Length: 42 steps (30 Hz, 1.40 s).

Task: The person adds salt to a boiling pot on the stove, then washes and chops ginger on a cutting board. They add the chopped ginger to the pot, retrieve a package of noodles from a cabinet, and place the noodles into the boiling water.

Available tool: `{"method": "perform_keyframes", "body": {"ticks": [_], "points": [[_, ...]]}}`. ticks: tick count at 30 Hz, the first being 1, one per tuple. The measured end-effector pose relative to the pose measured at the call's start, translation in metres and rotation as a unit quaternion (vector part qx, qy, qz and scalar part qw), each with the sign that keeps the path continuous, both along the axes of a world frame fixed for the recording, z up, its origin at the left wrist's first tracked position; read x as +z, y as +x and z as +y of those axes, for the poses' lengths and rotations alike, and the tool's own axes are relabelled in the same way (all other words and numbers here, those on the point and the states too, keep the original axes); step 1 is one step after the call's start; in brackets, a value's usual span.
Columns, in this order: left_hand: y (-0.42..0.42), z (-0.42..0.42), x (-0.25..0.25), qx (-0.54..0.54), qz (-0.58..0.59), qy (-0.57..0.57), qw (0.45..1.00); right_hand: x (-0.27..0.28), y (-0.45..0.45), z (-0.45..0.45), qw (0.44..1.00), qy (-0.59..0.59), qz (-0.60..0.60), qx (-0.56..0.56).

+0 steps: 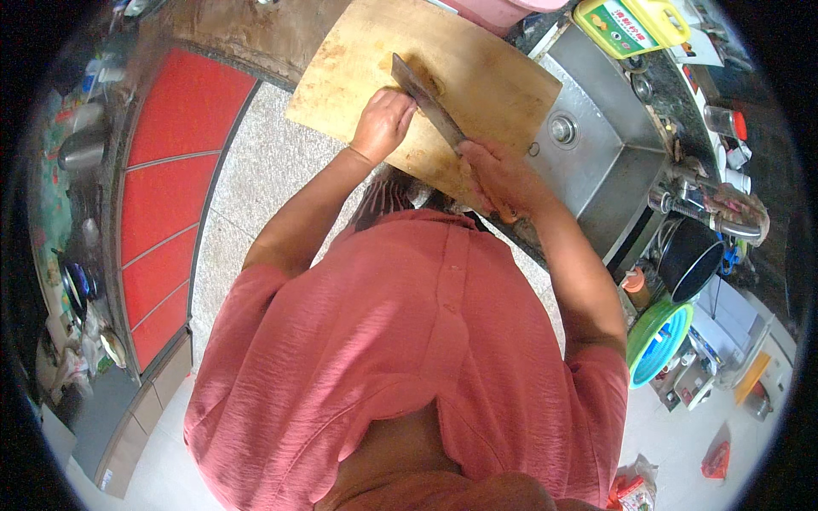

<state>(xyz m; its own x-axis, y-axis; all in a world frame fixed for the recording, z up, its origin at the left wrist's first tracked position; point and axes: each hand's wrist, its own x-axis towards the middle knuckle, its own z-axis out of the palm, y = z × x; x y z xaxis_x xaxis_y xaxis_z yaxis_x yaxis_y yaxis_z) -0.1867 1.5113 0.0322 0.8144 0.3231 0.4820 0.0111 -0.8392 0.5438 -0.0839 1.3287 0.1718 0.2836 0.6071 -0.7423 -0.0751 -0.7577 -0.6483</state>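
Observation:
My right hand [501,175] grips the wooden handle of a kitchen knife [431,105] with a long, wide, dark blade. The blade slants across a wooden cutting board [505,83], its tip pointing up and to the left. Close to the blade's left side, my left hand [385,118] rests on the board with its fingers curled under. Something small and yellowish-brown shows by those fingertips, partly hidden by the hand and blade. I cannot tell whether the left fingers hold it. Brown stains mark the board's surface.
A stainless steel sink [588,153] lies under the board's right edge, with a faucet [728,220] beside it. A yellow detergent jug [629,29] and a pink basin [492,13] stand beyond. At right are a black pot [690,259] and a green basket [661,345]. Red cabinets [172,153] line the left.

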Motion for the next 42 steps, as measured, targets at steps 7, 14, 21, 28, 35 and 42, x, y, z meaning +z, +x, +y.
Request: {"method": "perform_keyframes", "body": {"ticks": [7, 14, 21, 28, 35, 42], "points": [[0.001, -0.001, -0.001, 0.001, 0.003, 0.008, 1.0, -0.022, -0.005, 0.0, 0.977, 0.125, -0.156, 0.08], [0.002, 0.0, 0.005, -0.001, 0.005, 0.005, 1.0, 0.0, -0.004, -0.01, 0.993, 0.105, -0.041, -0.019], [-0.004, -0.011, 0.01, 0.067, 0.009, -0.114, 0.991, -0.007, 0.001, -0.019, 0.99, 0.114, -0.003, -0.079], [-0.003, -0.009, 0.029, -0.053, 0.072, 0.044, 0.995, -0.002, -0.001, -0.019, 0.98, 0.131, 0.032, -0.15], [0.004, 0.007, 0.03, -0.135, 0.081, 0.034, 0.987, -0.013, 0.0, -0.023, 0.983, 0.115, 0.032, -0.141], [0.003, 0.005, 0.013, -0.04, 0.031, 0.008, 0.999, -0.016, -0.008, -0.024, 0.984, 0.097, 0.019, -0.145]]}}
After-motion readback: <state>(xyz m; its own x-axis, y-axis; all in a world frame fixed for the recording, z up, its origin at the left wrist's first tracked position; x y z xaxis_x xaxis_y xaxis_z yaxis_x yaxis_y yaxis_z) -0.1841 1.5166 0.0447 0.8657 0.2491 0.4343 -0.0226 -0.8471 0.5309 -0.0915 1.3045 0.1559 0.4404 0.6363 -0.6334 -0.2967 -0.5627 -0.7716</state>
